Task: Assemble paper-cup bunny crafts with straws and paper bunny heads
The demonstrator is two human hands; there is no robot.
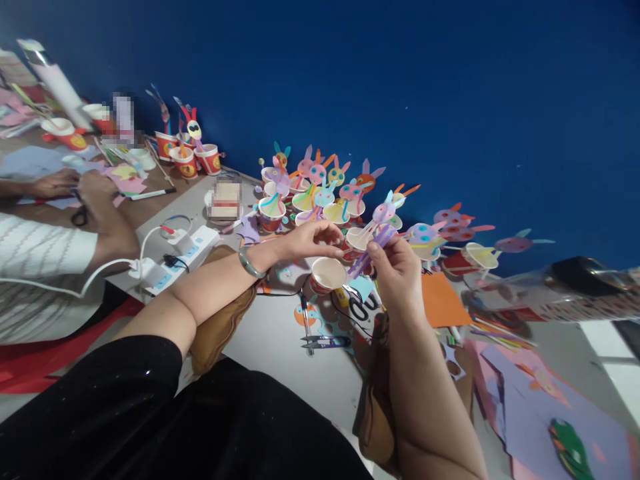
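My left hand (314, 241), with a bangle at the wrist, reaches over the table with curved fingers apart and nothing visible in them. Just below its fingertips stands a paper cup (329, 275). Purple paper strips (373, 250) are pinched between the thumb and fingers of my right hand (397, 270). Behind both hands is a group of paper cups with colourful paper rabbit figures, among them a pale pink rabbit (384, 212). Black-handled scissors (363, 308), a pen (306, 317), thread snips (327, 342) and an orange paper face (314, 315) lie in front of the cup.
A co-worker's hands (93, 189) work at the left near a marker (153, 194). A power strip (187, 257) with cords lies beside my left forearm. Orange paper (445, 300) and purple sheets (550, 420) lie to the right. A blue wall (400, 100) stands behind the cups.
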